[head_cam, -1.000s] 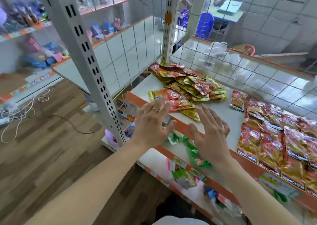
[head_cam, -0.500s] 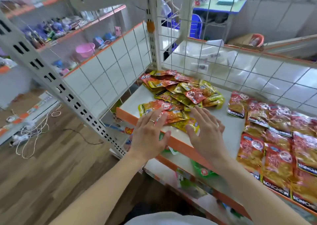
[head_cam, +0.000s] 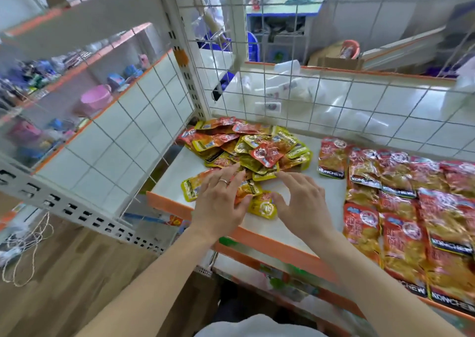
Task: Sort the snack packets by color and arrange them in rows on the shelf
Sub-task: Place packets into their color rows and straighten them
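Observation:
A mixed pile of red and yellow snack packets (head_cam: pixel 257 146) lies at the back left of the white shelf (head_cam: pixel 293 223). Several loose packets sit nearer the front edge, among them a yellow packet (head_cam: pixel 263 208). My left hand (head_cam: pixel 221 203) lies flat with straight fingers on those front packets. My right hand (head_cam: pixel 300 203) hovers over the shelf with fingers spread, its thumb touching the yellow packet. Rows of larger red packets (head_cam: pixel 411 208) cover the shelf's right side.
A wire grid panel (head_cam: pixel 295 90) closes the shelf's back and another its left side. The shelf has an orange front lip (head_cam: pixel 257 236). A slotted metal upright (head_cam: pixel 77 208) slants across the left. Lower shelves hold green items; neighbouring shelves hold a pink tub (head_cam: pixel 95 100).
Both hands have moved forward from in front of the shelf edge onto the loose front packets. The view has shifted closer and to the right.

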`<state>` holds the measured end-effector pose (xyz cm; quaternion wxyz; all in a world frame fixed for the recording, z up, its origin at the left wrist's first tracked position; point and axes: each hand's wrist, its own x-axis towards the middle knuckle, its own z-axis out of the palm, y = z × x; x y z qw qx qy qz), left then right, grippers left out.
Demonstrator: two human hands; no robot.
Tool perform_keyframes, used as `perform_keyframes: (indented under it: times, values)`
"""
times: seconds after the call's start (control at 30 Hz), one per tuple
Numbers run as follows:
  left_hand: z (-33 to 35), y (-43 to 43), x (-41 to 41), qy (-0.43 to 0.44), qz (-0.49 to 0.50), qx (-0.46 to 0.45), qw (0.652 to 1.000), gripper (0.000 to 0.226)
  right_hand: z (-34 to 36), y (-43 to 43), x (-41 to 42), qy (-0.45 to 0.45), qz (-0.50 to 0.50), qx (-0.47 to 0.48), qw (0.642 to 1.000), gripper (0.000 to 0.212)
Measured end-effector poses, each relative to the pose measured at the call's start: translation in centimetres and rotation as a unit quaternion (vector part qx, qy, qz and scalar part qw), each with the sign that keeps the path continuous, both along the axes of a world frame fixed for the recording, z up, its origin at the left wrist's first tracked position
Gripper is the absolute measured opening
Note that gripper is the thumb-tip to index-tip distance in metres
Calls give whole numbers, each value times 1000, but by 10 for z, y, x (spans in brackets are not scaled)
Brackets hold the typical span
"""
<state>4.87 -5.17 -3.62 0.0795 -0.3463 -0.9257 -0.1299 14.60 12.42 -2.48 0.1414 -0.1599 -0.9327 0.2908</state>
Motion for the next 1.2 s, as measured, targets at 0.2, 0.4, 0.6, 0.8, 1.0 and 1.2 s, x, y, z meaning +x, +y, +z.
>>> perform_keyframes:
  times: [0.2,0.4,0.6,0.8,1.0,1.2]
  values:
    - [-5,14,-15,-13,-71,-20,997,60,-2,9,-3,-133,11,-1,991,47]
    - [-8,16,-25,-40,-115,9,993,62,1,6,-15,-200,-12,-81,976,38]
    - [-5,8,-25,-32,-220,67,973,50,9,5,-15,-176,-73,-221,957,21]
    - [-1,9,-17,24,-309,119,943,53,59,18,-12,-65,-133,-543,827,19]
    - [11,4,-14,-118,-122,315,934,15,84,5,-41,-53,-65,-523,848,18]
    - [29,-38,-37,-327,123,501,792,19,59,-25,-90,-70,9,-162,984,7]
